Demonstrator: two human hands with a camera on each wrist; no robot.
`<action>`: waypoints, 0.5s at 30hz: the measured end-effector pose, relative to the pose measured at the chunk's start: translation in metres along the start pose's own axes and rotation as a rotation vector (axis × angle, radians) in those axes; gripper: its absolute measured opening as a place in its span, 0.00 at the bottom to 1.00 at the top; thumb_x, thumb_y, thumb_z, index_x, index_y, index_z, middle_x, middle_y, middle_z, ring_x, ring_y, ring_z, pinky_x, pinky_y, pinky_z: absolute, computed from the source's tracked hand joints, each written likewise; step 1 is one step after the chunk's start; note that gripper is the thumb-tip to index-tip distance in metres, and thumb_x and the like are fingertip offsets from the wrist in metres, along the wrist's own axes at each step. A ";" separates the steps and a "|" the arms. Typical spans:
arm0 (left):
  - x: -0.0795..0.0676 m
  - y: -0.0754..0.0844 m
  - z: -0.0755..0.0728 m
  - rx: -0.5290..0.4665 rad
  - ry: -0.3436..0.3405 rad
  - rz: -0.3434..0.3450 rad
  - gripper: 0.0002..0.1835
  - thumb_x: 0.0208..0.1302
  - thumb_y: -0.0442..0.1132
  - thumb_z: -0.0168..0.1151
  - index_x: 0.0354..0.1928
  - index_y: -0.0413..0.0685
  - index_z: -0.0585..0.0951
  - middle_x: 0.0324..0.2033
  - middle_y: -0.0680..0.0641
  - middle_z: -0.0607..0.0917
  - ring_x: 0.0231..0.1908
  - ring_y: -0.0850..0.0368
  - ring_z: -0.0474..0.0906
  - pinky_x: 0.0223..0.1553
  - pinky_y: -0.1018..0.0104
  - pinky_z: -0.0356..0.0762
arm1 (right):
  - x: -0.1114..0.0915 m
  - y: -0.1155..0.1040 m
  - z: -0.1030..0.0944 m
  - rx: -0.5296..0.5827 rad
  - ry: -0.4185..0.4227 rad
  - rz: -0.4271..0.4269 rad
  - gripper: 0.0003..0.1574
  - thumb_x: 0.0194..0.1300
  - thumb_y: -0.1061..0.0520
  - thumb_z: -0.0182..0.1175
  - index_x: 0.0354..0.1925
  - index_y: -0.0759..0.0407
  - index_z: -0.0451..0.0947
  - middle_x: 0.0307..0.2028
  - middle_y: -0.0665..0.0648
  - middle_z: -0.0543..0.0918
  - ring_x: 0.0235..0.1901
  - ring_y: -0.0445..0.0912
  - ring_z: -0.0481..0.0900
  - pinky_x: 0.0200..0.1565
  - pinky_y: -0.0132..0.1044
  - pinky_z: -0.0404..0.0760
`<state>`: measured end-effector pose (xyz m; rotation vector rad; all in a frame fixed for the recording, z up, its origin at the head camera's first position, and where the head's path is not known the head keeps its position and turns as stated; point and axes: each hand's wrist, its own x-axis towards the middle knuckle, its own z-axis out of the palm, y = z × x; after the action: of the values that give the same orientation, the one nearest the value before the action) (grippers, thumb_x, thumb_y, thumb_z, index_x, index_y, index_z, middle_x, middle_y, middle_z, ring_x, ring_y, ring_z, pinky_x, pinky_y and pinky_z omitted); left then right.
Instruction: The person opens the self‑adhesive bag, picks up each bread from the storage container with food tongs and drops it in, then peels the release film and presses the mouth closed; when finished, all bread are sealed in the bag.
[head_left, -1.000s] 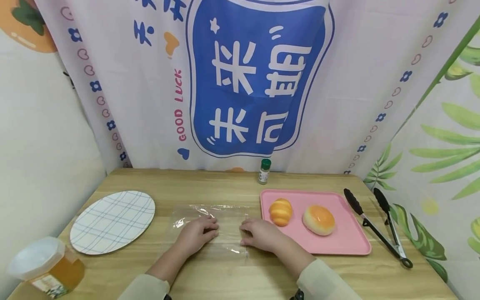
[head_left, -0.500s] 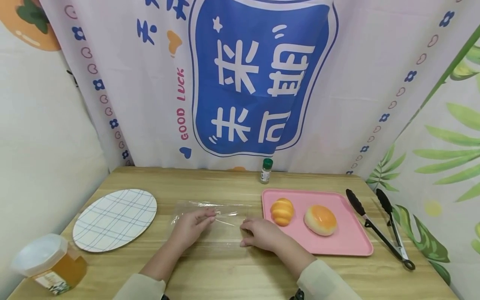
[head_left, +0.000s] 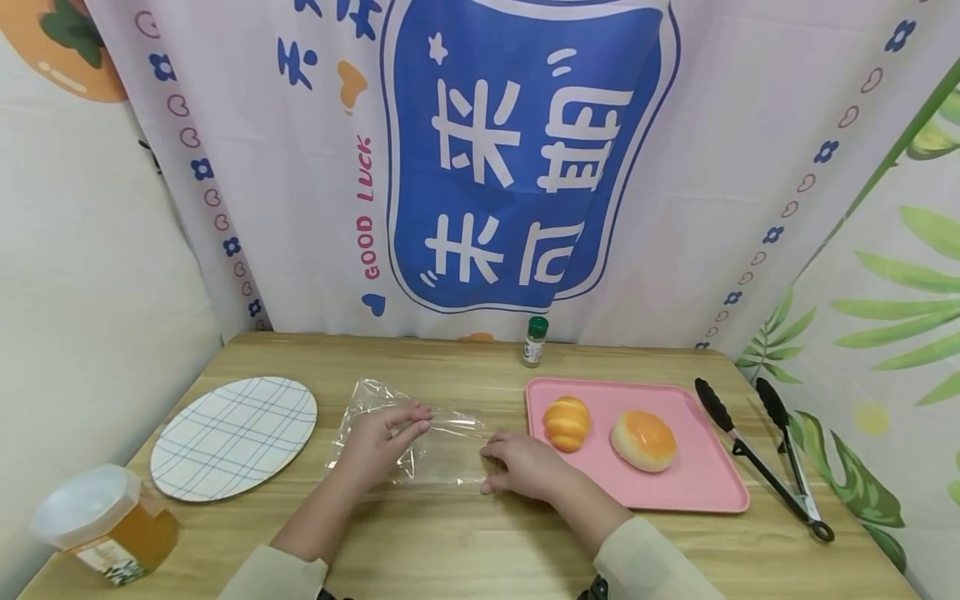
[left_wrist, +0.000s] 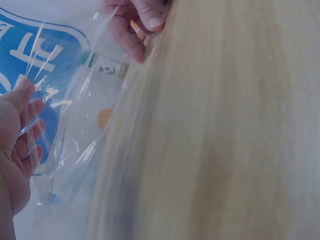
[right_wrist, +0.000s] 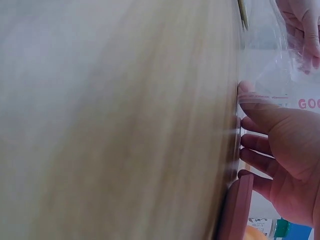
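Note:
A clear plastic bag (head_left: 450,467) lies between the two hands at the middle of the table, its left part crinkled and lifted. My left hand (head_left: 375,443) pinches the film between thumb and fingers; in the left wrist view, the raised bag (left_wrist: 75,145) stretches away from the thumb. At the bag's right end, my right hand (head_left: 528,468) holds the edge low over the table. In the right wrist view, a strip with a thin red line crosses the bag by the right thumb (right_wrist: 260,112).
A pink tray (head_left: 697,479) with a croissant (head_left: 567,423) and a round bun (head_left: 643,442) sits right of the bag. Tongs (head_left: 772,467) lie beyond it. A green-capped shaker (head_left: 535,342) stands behind. Leftward are a checked oval plate (head_left: 234,437) and a honey jar (head_left: 112,525).
The left hand has shifted slightly left and turned, drawing up the left part of the bag, which was flat before. The right hand has stayed at the right edge.

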<state>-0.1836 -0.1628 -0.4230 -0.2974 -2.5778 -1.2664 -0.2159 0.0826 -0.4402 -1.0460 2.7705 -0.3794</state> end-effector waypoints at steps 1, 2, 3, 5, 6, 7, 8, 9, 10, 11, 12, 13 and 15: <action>0.000 0.000 0.001 0.002 0.000 0.001 0.09 0.63 0.39 0.65 0.44 0.46 0.87 0.50 0.44 0.87 0.59 0.42 0.79 0.64 0.45 0.73 | 0.000 0.001 0.000 0.001 0.002 0.000 0.35 0.58 0.40 0.68 0.57 0.58 0.79 0.58 0.58 0.80 0.59 0.52 0.78 0.63 0.46 0.77; 0.000 -0.001 0.002 0.007 0.000 0.008 0.09 0.63 0.39 0.65 0.44 0.46 0.87 0.50 0.43 0.87 0.58 0.42 0.79 0.63 0.45 0.73 | 0.000 0.002 0.000 0.004 0.002 0.000 0.35 0.58 0.40 0.68 0.57 0.58 0.79 0.57 0.58 0.80 0.58 0.52 0.78 0.62 0.46 0.77; 0.000 -0.003 0.003 0.006 -0.003 0.007 0.09 0.63 0.39 0.65 0.44 0.46 0.87 0.50 0.43 0.87 0.58 0.42 0.79 0.63 0.45 0.74 | 0.000 0.002 0.000 0.010 0.003 0.002 0.35 0.58 0.40 0.68 0.57 0.58 0.79 0.57 0.58 0.80 0.58 0.51 0.78 0.62 0.46 0.77; -0.001 -0.006 0.006 0.001 -0.009 0.001 0.09 0.64 0.39 0.65 0.44 0.45 0.86 0.50 0.44 0.87 0.57 0.43 0.80 0.62 0.47 0.75 | -0.001 0.004 0.000 0.026 0.008 0.013 0.34 0.58 0.40 0.68 0.57 0.58 0.79 0.58 0.57 0.80 0.60 0.52 0.77 0.63 0.46 0.76; -0.002 -0.008 0.008 -0.009 -0.015 -0.007 0.09 0.64 0.38 0.64 0.44 0.44 0.86 0.50 0.44 0.87 0.57 0.43 0.80 0.62 0.48 0.75 | -0.002 0.005 0.000 0.039 0.013 0.022 0.34 0.59 0.40 0.67 0.58 0.57 0.79 0.59 0.57 0.80 0.61 0.52 0.76 0.64 0.47 0.76; -0.002 -0.010 0.009 -0.017 -0.019 -0.015 0.09 0.64 0.38 0.64 0.44 0.44 0.86 0.50 0.44 0.87 0.57 0.44 0.81 0.62 0.48 0.76 | -0.003 0.005 -0.001 0.059 0.020 0.031 0.34 0.59 0.40 0.67 0.58 0.57 0.78 0.59 0.57 0.80 0.61 0.52 0.76 0.65 0.47 0.75; -0.003 -0.012 0.010 -0.029 -0.023 -0.025 0.09 0.65 0.38 0.64 0.44 0.44 0.86 0.50 0.44 0.87 0.57 0.44 0.81 0.62 0.48 0.76 | -0.005 0.006 -0.003 0.087 0.026 0.045 0.34 0.60 0.41 0.67 0.58 0.57 0.78 0.60 0.57 0.80 0.62 0.52 0.76 0.65 0.48 0.74; -0.004 -0.014 0.012 -0.040 -0.030 -0.046 0.09 0.65 0.38 0.63 0.45 0.44 0.86 0.50 0.45 0.87 0.57 0.44 0.80 0.63 0.48 0.75 | -0.008 0.007 -0.005 0.117 0.035 0.060 0.33 0.61 0.41 0.66 0.59 0.56 0.78 0.62 0.56 0.79 0.63 0.53 0.74 0.67 0.49 0.73; -0.004 -0.015 0.012 -0.046 -0.033 -0.061 0.10 0.66 0.38 0.63 0.45 0.45 0.86 0.50 0.45 0.87 0.57 0.44 0.80 0.63 0.48 0.75 | -0.010 0.008 -0.007 0.147 0.045 0.078 0.33 0.62 0.41 0.65 0.60 0.56 0.77 0.63 0.56 0.78 0.65 0.53 0.73 0.68 0.51 0.71; -0.005 -0.017 0.013 -0.046 -0.034 -0.078 0.10 0.66 0.39 0.63 0.46 0.46 0.86 0.51 0.45 0.87 0.58 0.44 0.80 0.63 0.47 0.74 | -0.014 0.009 -0.011 0.175 0.059 0.096 0.32 0.63 0.41 0.64 0.61 0.55 0.77 0.64 0.56 0.77 0.65 0.54 0.73 0.68 0.51 0.71; -0.005 -0.018 0.013 -0.047 -0.031 -0.093 0.10 0.67 0.40 0.62 0.46 0.46 0.86 0.51 0.45 0.86 0.58 0.44 0.79 0.64 0.46 0.74 | -0.017 0.011 -0.014 0.208 0.078 0.109 0.32 0.64 0.42 0.64 0.61 0.55 0.76 0.64 0.57 0.77 0.65 0.55 0.72 0.68 0.53 0.71; -0.005 -0.018 0.013 -0.043 -0.027 -0.103 0.10 0.67 0.40 0.62 0.46 0.47 0.86 0.51 0.45 0.86 0.58 0.44 0.79 0.64 0.46 0.73 | -0.021 0.013 -0.019 0.235 0.098 0.124 0.31 0.64 0.43 0.64 0.61 0.56 0.76 0.64 0.59 0.76 0.65 0.56 0.72 0.68 0.55 0.70; -0.006 -0.020 0.013 -0.039 -0.018 -0.115 0.10 0.68 0.41 0.61 0.47 0.48 0.86 0.51 0.45 0.87 0.58 0.44 0.79 0.64 0.45 0.73 | -0.030 0.020 -0.028 0.265 0.152 0.149 0.30 0.65 0.44 0.63 0.61 0.56 0.76 0.64 0.60 0.75 0.65 0.57 0.71 0.67 0.57 0.70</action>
<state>-0.1858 -0.1649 -0.4468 -0.1713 -2.6219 -1.3596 -0.2124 0.1222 -0.4179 -0.7740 2.8022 -0.8082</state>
